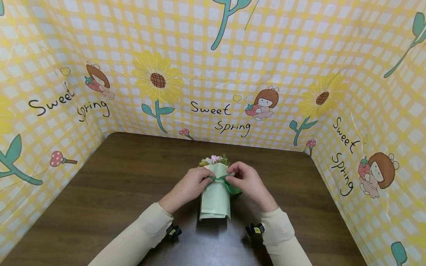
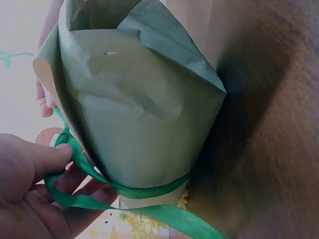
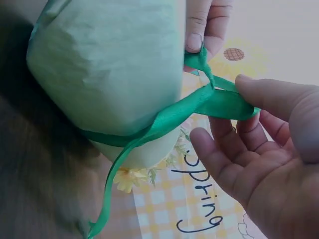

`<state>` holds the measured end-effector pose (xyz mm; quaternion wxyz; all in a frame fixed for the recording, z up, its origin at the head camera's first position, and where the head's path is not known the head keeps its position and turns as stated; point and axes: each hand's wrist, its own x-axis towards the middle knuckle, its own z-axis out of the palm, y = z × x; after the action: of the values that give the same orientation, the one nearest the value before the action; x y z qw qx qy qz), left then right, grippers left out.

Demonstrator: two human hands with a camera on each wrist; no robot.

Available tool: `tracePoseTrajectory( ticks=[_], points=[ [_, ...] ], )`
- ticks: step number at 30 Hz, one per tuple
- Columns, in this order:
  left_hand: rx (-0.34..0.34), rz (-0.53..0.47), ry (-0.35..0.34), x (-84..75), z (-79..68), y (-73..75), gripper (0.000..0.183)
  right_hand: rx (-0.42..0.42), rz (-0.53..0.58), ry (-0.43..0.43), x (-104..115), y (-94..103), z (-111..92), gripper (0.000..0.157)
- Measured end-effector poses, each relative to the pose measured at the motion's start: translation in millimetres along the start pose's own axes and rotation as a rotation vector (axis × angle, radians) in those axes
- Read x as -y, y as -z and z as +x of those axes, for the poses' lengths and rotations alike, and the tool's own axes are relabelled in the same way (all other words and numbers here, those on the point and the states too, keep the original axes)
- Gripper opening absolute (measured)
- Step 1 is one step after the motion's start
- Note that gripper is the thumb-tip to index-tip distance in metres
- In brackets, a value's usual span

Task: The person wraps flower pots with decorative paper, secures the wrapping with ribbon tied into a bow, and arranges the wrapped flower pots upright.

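A small bouquet wrapped in pale green paper lies on the table, its pink and yellow flowers peeking out at the far end. Round the wrap runs a green ribbon, crossed on top, with a loose tail hanging down the side. My left hand pinches one part of the ribbon between thumb and fingers, at the left of the wrap. On the other side my right hand pinches a ribbon loop with thumb and fingertips; in the right wrist view its index finger stands away from the loop.
The dark brown wooden table spreads around the bouquet. A yellow checked cloth with printed sunflowers and lettering rises behind it and along both sides. Black wrist cameras sit at both cuffs, close over the table.
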<state>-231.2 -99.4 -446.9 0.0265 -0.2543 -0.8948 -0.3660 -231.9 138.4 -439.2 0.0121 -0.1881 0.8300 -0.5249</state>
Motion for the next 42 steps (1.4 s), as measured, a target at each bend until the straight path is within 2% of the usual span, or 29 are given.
tracePoseTrajectory(
  ticks=[16,21,25,28,33,37,42],
  points=[
    [0.045,-0.017,0.002,5.8,-0.5,14.0,0.028,-0.008,0.189,-0.005,-2.8,4.6,6.8,0.025],
    [0.057,-0.069,0.023,8.2,-0.1,20.3,0.027,-0.005,0.181,0.008,0.0,8.5,6.8,0.023],
    [0.067,-0.105,0.041,10.8,-1.1,22.1,0.024,-0.009,0.139,0.001,-0.5,9.6,4.7,0.021],
    [0.081,-0.132,0.057,14.0,-8.3,19.1,0.022,-0.007,0.086,-0.017,-1.9,5.5,-2.2,0.018],
    [0.096,-0.147,0.084,14.5,-18.0,19.7,0.020,-0.010,-0.055,0.010,1.7,-1.8,-9.9,0.014],
    [0.081,-0.151,0.074,10.2,-11.4,27.7,0.019,-0.067,-0.166,0.075,11.4,2.2,-7.2,0.013],
    [0.119,-0.165,0.079,6.7,-3.9,35.6,0.015,-0.087,-0.286,0.119,20.8,8.9,-5.9,0.012]
  ],
)
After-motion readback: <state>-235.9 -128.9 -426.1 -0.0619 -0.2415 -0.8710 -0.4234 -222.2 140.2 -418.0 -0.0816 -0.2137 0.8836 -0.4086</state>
